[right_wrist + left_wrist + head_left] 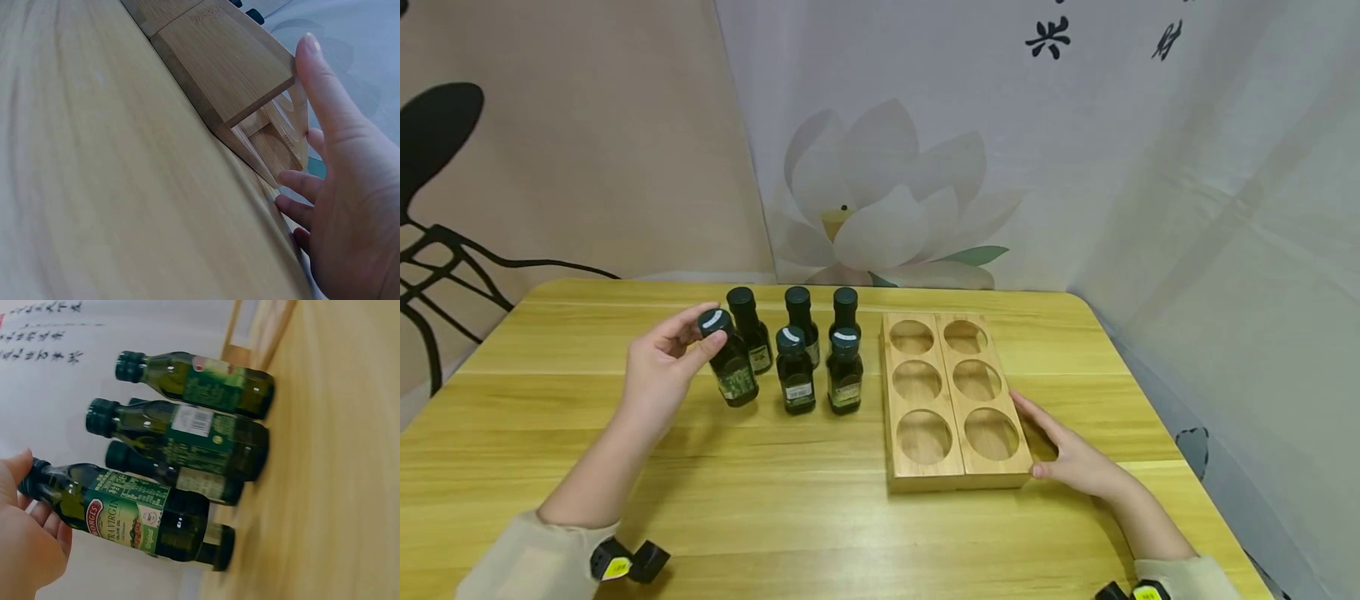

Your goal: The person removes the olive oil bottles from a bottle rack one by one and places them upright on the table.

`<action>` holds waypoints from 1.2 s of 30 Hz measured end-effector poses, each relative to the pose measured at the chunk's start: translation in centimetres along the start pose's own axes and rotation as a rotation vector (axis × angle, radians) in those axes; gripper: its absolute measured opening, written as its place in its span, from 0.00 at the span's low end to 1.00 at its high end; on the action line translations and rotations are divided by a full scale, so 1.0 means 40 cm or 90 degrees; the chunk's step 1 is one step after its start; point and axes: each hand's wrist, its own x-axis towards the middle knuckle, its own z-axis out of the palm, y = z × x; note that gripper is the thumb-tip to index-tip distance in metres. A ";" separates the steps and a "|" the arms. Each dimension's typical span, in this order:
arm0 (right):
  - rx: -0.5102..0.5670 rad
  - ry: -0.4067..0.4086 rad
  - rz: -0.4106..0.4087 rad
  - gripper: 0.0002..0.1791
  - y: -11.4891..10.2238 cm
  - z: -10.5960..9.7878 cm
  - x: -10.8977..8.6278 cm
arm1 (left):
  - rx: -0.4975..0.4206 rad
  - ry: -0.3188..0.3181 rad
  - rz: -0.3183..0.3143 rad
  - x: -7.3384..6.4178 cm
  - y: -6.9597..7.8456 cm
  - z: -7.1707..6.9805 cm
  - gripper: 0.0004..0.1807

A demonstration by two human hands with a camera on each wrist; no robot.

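Observation:
My left hand [662, 354] pinches a dark green olive oil bottle [128, 509] by its cap and neck, thumb on one side and fingers behind. The bottle leans slightly in the head view, and its label faces the left wrist camera. Just behind it stands another dark bottle [752, 337], partly covered. At the right, a wooden rack [958, 481] with two rows of round holes lies on the table, all its holes unfilled. Against the rack's right side and near corner rests my right hand [1078, 462], its thumb and fingers spread loosely in the right wrist view.
Several more bottles stand upright between the held one and the rack, among them a front bottle [796, 375] and one nearer the rack [846, 375]. The wooden table [775, 525] ends at a printed cloth backdrop [925, 167].

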 end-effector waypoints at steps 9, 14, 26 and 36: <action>-0.002 0.002 0.003 0.54 -0.002 0.000 0.001 | 0.101 -0.032 -0.015 -0.012 -0.026 -0.003 0.23; -0.001 0.001 0.002 0.55 -0.001 -0.001 0.001 | 0.075 -0.035 -0.015 -0.015 -0.036 -0.001 0.21; 0.006 -0.002 0.000 0.54 0.005 0.000 -0.001 | 0.091 -0.053 -0.020 -0.024 -0.059 0.006 0.23; 0.005 -0.005 0.005 0.54 0.003 -0.001 -0.001 | 0.114 -0.064 -0.018 -0.023 -0.063 0.004 0.24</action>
